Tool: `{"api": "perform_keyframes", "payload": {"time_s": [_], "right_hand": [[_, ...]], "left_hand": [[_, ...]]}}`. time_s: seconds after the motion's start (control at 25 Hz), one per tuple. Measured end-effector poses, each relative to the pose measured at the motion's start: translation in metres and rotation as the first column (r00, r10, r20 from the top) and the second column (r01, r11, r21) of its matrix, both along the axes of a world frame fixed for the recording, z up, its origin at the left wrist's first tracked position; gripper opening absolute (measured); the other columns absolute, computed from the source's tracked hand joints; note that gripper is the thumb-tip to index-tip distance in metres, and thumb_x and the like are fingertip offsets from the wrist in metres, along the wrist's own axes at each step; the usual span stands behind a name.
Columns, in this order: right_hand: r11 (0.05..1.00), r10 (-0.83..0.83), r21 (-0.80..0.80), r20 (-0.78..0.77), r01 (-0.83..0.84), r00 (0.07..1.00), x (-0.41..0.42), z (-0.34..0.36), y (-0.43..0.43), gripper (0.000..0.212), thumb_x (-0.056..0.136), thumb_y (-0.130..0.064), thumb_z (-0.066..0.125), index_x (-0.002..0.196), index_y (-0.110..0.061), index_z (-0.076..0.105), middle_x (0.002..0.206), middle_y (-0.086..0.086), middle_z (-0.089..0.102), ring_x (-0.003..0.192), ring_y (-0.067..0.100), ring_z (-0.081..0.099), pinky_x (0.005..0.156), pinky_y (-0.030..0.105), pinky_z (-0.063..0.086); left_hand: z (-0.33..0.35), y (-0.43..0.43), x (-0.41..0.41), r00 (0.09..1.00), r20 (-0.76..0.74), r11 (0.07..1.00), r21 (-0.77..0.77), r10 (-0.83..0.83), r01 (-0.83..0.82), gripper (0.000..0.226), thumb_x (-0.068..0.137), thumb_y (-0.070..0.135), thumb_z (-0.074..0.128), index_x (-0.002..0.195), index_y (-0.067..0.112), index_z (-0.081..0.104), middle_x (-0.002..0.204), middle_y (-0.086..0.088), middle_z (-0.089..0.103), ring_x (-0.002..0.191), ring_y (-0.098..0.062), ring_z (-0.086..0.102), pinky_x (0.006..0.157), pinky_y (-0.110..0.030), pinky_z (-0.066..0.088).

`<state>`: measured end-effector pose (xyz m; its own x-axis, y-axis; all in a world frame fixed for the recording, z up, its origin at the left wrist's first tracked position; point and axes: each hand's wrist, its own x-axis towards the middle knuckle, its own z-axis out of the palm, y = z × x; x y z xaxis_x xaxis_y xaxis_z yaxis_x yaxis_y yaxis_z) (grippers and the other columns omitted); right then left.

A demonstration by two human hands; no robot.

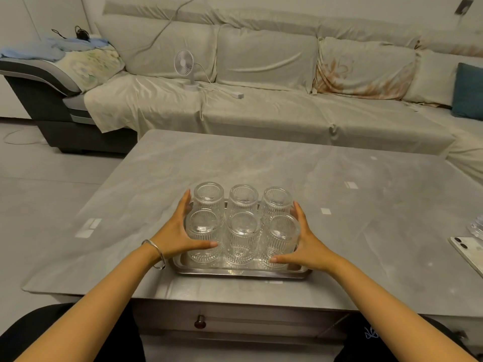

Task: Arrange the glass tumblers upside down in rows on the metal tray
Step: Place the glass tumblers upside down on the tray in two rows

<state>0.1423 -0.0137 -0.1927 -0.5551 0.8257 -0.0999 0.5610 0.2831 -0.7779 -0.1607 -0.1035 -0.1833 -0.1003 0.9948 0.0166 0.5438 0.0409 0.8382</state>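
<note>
Several ribbed glass tumblers stand upside down in two rows of three on the metal tray (235, 271) near the table's front edge. The near row runs from the near-left tumbler (202, 231) to the near-right tumbler (283, 237); the far row starts at the far-left tumbler (209, 197). My left hand (177, 231) lies flat against the left side of the group, thumb across the near-left tumbler. My right hand (305, 241) presses the right side, thumb low on the near-right tumbler. Both hands have their fingers spread.
The grey table (366, 231) carries a white phone (467, 250) and a clear glass item (477, 228) at its right edge. A covered sofa (261, 105) with a small fan (187, 67) stands behind. A drawer knob (200, 321) is below the front edge.
</note>
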Motion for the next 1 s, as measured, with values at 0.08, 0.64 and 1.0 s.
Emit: {"api": "perform_keyframes", "payload": {"time_s": [0.08,0.64,1.0], "right_hand": [[0.994,0.019,0.112,0.021,-0.021,1.000,0.001,0.013,-0.002,0.139,0.045,-0.063,0.082,0.137,-0.054,-0.022,0.154,-0.024,-0.007,0.143,0.003,0.006,0.115,0.030,0.016],[0.774,0.133,0.443,0.584,-0.452,0.801,-0.024,0.041,-0.011,0.104,0.076,-0.043,0.071,0.149,-0.034,-0.003,0.162,-0.004,-0.008,0.148,0.019,-0.012,0.117,0.036,-0.008],[0.784,0.108,0.453,0.574,-0.424,0.812,-0.027,0.039,-0.013,0.103,0.077,-0.044,0.071,0.149,-0.032,-0.001,0.162,-0.003,-0.005,0.148,0.019,-0.010,0.118,0.038,-0.004]], "left_hand": [[0.018,0.000,0.003,0.999,-0.036,0.997,0.072,-0.009,0.012,0.128,0.046,0.060,0.078,0.142,0.041,-0.004,0.154,0.014,0.009,0.134,-0.002,0.019,0.108,-0.028,0.023],[0.015,0.020,0.056,0.527,-0.841,0.985,-0.041,-0.126,0.169,0.105,0.062,0.081,0.046,0.134,0.045,-0.022,0.158,0.008,-0.009,0.145,-0.028,-0.007,0.110,-0.061,-0.006],[0.017,0.021,0.058,0.544,-0.828,0.986,-0.058,-0.134,0.155,0.105,0.064,0.078,0.048,0.139,0.042,-0.016,0.158,0.007,-0.009,0.145,-0.028,-0.009,0.111,-0.062,-0.005]]}}
